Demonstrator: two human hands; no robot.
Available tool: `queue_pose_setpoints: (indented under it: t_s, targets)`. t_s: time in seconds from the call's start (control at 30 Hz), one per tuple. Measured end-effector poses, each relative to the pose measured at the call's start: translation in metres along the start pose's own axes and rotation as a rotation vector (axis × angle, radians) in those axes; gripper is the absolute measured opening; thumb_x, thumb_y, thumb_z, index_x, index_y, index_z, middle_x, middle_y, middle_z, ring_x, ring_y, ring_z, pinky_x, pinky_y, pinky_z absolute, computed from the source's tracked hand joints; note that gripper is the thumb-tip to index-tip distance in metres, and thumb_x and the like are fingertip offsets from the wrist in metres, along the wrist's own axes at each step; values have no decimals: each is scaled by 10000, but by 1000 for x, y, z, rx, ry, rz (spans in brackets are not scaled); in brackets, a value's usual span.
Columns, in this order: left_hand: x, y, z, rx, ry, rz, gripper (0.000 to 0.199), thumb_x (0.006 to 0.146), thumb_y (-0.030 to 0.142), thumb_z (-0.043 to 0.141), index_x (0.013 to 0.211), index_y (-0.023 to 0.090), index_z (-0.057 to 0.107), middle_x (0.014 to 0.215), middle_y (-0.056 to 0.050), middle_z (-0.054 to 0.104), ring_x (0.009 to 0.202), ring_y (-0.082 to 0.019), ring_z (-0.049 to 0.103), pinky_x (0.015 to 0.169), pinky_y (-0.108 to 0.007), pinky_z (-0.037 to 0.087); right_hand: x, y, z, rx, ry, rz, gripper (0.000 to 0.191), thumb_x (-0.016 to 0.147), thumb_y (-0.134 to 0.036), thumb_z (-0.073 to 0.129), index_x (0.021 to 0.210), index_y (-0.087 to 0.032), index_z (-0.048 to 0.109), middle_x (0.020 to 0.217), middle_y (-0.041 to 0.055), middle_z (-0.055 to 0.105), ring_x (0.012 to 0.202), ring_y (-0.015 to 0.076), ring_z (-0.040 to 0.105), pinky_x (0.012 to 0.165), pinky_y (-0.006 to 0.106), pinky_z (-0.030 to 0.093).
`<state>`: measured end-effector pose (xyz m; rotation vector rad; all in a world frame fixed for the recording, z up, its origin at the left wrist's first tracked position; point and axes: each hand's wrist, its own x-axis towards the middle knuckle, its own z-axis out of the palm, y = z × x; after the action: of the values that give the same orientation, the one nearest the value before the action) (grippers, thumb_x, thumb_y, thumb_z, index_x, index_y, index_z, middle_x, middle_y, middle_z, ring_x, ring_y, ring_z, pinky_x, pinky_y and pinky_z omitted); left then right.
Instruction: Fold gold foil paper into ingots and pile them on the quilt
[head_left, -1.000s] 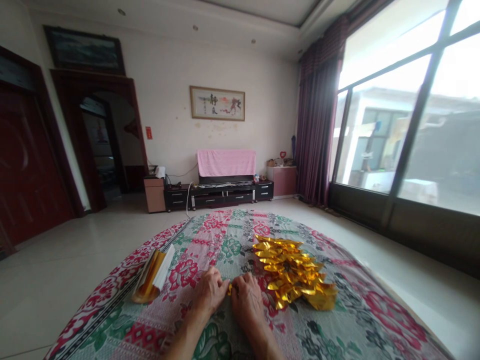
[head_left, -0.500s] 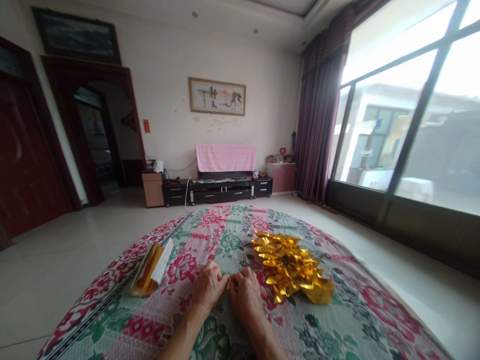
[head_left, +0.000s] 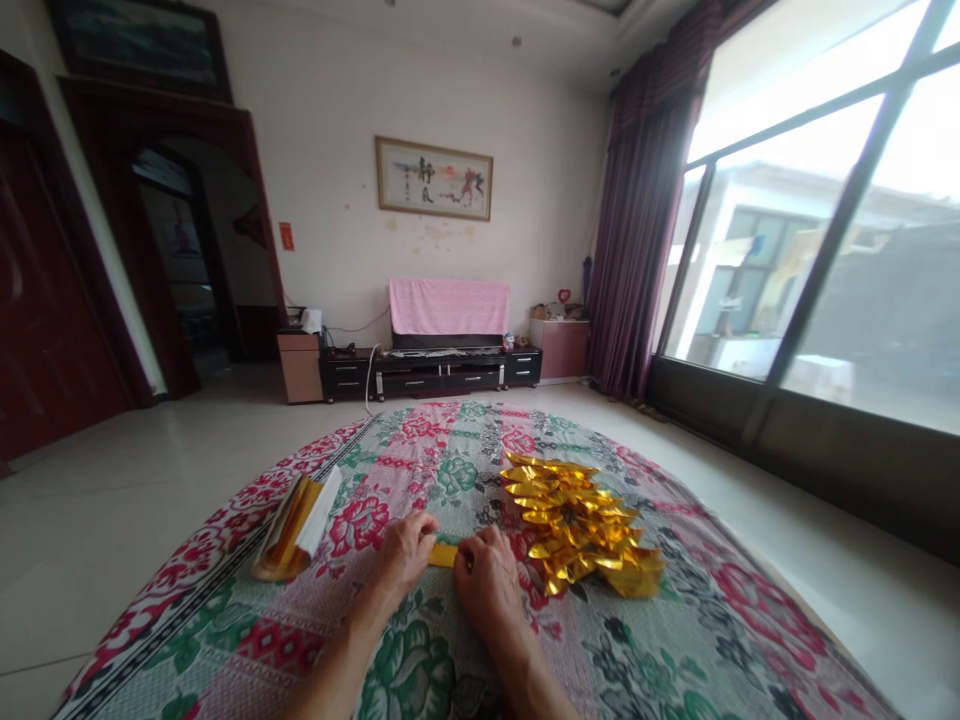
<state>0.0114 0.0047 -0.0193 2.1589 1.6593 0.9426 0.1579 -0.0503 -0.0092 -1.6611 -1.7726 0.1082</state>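
A flat, folded strip of gold foil paper (head_left: 443,555) spans the gap between my two hands, just above the flowered tablecloth. My left hand (head_left: 405,550) is closed, with its curled fingers at the strip's left end. The right end runs into my right hand (head_left: 487,580), whose fingers are bent round it and hide it. To the right lies a pile of folded gold foil pieces (head_left: 585,525), shiny and pointed, set in overlapping rows. On the left rests a loose roll of gold and white paper sheets (head_left: 296,525).
A round table with a red, green and grey flowered cloth (head_left: 420,660) fills the foreground. Beyond it stands a low black TV cabinet (head_left: 442,378) with a pink cloth (head_left: 450,305) above. A large window (head_left: 795,250) is at the right.
My hands have moved apart, the left one shifting leftward, and more of the gold foil strip shows between them. The view has tilted slightly downward. The pile and the roll stay put.
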Motion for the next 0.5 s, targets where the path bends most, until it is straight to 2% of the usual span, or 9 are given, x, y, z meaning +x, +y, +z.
queue_pose_setpoints:
  t_s: [0.13, 0.27, 0.33, 0.43, 0.5]
  targets:
    - [-1, -4, -5, 22, 50, -9, 217, 736, 51, 437, 745, 189, 604, 760, -5, 638, 762, -125, 582, 719, -217, 407, 0, 1, 0, -1, 9, -5, 204, 778, -173, 480, 687, -223, 656, 811, 41, 566, 796, 157, 509, 704, 235, 356]
    - [-5, -7, -9, -93, 81, -55, 229, 777, 101, 422, 822, 204, 622, 817, -7, 665, 781, -120, 600, 739, -210, 425, 0, 1, 0, -3, 12, -8, 196, 783, -177, 480, 694, -222, 650, 821, 41, 565, 799, 157, 506, 708, 235, 352]
    - [-8, -5, -10, -111, 73, 9, 198, 795, 173, 451, 850, 215, 637, 848, -11, 660, 768, -120, 594, 736, -211, 431, 0, 1, 0, -10, 11, -5, 186, 784, -178, 483, 703, -219, 645, 823, 41, 565, 799, 157, 505, 711, 236, 350]
    - [-11, 1, -9, -65, 29, 150, 152, 775, 253, 519, 747, 219, 664, 823, -19, 630, 786, -135, 574, 758, -230, 429, 0, 1, 0, -25, 9, -12, 177, 792, -183, 484, 724, -217, 643, 823, 40, 564, 805, 156, 503, 721, 237, 344]
    - [-12, 5, -8, -29, 22, 151, 137, 752, 248, 546, 692, 213, 664, 802, -22, 608, 809, -146, 565, 782, -251, 425, -1, 2, 0, -31, 3, -36, 183, 807, -192, 479, 742, -224, 648, 829, 36, 561, 809, 152, 501, 722, 235, 339]
